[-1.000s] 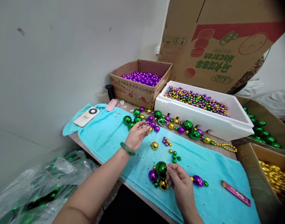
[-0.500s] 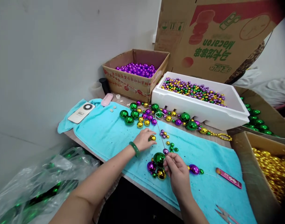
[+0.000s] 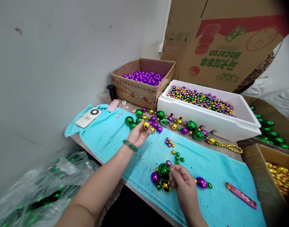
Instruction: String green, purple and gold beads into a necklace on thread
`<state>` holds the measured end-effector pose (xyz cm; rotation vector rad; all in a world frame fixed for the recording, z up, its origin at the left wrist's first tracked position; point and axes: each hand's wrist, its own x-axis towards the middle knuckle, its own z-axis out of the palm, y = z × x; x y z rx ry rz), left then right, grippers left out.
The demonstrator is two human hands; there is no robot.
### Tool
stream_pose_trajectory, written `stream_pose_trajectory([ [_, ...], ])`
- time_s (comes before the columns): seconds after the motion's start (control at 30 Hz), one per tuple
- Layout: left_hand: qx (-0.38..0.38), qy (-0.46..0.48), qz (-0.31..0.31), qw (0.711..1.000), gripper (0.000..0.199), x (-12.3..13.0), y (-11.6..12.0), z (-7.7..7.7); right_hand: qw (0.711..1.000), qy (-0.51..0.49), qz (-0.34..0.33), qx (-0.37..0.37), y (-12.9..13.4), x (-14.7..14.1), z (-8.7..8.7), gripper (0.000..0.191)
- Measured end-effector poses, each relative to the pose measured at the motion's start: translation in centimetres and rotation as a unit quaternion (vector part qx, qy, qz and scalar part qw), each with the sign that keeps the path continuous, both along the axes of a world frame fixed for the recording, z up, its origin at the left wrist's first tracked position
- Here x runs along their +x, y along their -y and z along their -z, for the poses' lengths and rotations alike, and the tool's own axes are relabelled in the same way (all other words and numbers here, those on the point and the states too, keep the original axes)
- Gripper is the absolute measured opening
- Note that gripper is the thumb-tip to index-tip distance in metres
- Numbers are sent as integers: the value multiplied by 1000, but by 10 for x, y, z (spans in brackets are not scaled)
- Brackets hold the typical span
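My left hand [image 3: 136,136], with a green bangle at its wrist, is closed around a gold bead [image 3: 146,125]. Its fingertips are at the upper end of a long thin beading needle [image 3: 160,146]. A small purple bead [image 3: 168,163] sits low on that needle, where my right hand [image 3: 184,183] pinches it. Bunched against my right fingers are a large green bead [image 3: 163,171], a purple bead [image 3: 155,178] and a gold bead [image 3: 166,186]. Right of this hand, an oval purple bead [image 3: 201,182] and a small green bead [image 3: 210,185] lie on a thread.
Loose small beads [image 3: 177,156] lie on the turquoise towel [image 3: 111,138]. A finished-looking bead string [image 3: 191,125] runs before the white foam box [image 3: 205,121] of mixed beads. Cardboard boxes [image 3: 137,93] hold more beads. A phone [image 3: 88,117] and pink packet [image 3: 241,195] also lie there.
My left hand has moved up and left with the gold bead and reached the needle's upper end. My right hand keeps its pinch. The view has shifted, and the scissors have left it.
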<state>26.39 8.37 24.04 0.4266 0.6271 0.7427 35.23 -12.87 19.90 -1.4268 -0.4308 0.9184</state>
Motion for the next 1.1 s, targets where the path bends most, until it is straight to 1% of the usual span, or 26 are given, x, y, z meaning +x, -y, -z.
stream_pose_trajectory([
  [0.2, -3, 3, -10, 1000, 30, -4, 5, -2, 1000, 8, -14, -4, 0, -1, 0, 30],
  [0.37, 5, 3, 8, 1000, 30, -5, 9, -7, 1000, 11, -14, -5, -2, -1, -2, 30],
  [0.6, 17, 5, 8, 1000, 29, -7, 11, -9, 1000, 22, -15, -5, -3, 0, -4, 32],
  [0.67, 32, -5, 10, 999, 26, -8, 12, -8, 1000, 24, -13, -8, -3, 0, -4, 32],
  [0.77, 76, -6, 8, 997, 19, -9, 16, -7, 1000, 26, -12, -9, -3, 0, -4, 32],
  [0.83, 108, -1, 7, 994, 21, -10, 19, -8, 999, 29, -13, -7, -4, 0, -4, 32],
  [0.9, 135, -2, 19, 991, 26, -10, 22, -8, 999, 32, -14, -2, -4, 1, -5, 32],
  [0.97, 149, -3, 50, 987, 30, -10, 25, -10, 999, 30, -11, 4, -5, 2, -4, 33],
  [1.1, 145, 30, 108, 983, 33, -11, 28, -11, 1000, 14, -9, 14, -5, 3, 0, 33],
])
